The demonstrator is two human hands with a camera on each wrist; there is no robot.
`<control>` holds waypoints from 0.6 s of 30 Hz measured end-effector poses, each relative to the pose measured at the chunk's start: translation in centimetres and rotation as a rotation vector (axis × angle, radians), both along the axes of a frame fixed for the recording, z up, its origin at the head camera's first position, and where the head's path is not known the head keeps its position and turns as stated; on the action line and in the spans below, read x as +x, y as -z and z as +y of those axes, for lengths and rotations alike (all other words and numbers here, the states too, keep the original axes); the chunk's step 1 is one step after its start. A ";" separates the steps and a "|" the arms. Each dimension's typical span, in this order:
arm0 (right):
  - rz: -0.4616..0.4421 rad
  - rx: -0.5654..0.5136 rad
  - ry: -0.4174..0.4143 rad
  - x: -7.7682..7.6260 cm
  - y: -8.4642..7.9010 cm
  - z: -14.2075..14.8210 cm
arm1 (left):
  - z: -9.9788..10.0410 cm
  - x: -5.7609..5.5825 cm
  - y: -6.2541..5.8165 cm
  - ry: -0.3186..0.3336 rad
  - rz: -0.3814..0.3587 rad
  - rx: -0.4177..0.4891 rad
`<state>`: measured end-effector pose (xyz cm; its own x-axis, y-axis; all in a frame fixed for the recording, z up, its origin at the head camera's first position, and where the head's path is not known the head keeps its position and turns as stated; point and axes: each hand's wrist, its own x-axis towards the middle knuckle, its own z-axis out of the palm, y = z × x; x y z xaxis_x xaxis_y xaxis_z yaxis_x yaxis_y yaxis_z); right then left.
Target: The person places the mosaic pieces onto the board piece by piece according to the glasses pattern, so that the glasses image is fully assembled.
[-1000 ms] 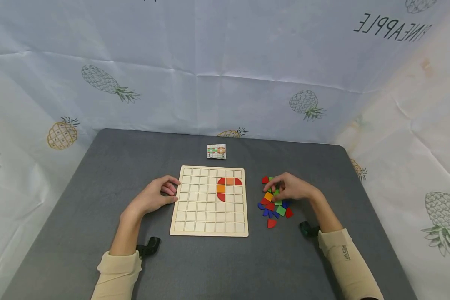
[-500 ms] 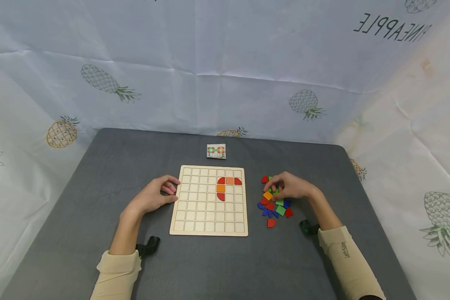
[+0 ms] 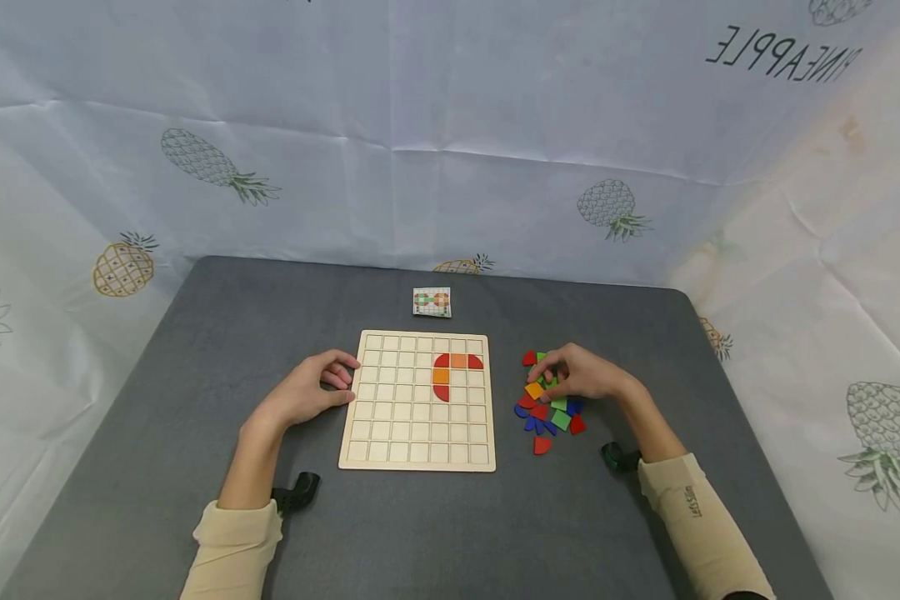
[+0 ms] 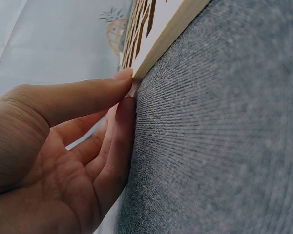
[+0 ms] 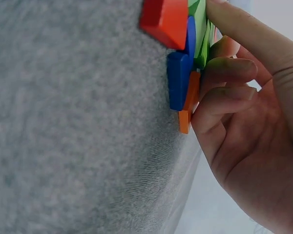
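1. Board [image 3: 401, 413] flat on the counter [image 3: 420, 533], just left of the pile [image 3: 539, 412], five red and orange pieces [image 3: 441, 376] seated toward its far right!
2. Left grip [image 3: 311, 390] relaxed, thumb and forefinger spread along the left rim; best kept light, just enough against skidding.
3. Right grip [image 3: 585, 372] bent over the pile, thumb at a green piece [image 5: 199, 20]; pinching it or not, cannot tell!
4. Probably wise: one piece only, by its sides, straight up; likely drag from crowded neighbours.
5. Narrow gap between board and pile, room enough for a low crossing; mind the right rim. Card [image 3: 432, 302] beyond, well out of the way.
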<state>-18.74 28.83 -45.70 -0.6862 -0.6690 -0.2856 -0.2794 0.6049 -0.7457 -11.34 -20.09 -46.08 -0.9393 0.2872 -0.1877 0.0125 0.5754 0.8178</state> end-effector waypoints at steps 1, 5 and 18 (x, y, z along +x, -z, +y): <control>0.005 0.001 -0.002 0.0 0.0 0.0 | 0.0 0.0 0.0 0.000 0.000 -0.001; 0.021 -0.006 -0.002 0.1 0.1 0.1 | 0.0 0.0 -0.1 -0.004 -0.003 -0.003; 0.080 -0.066 0.057 0.8 -0.8 -1.9 | 0.2 0.3 -0.2 -0.003 0.008 0.010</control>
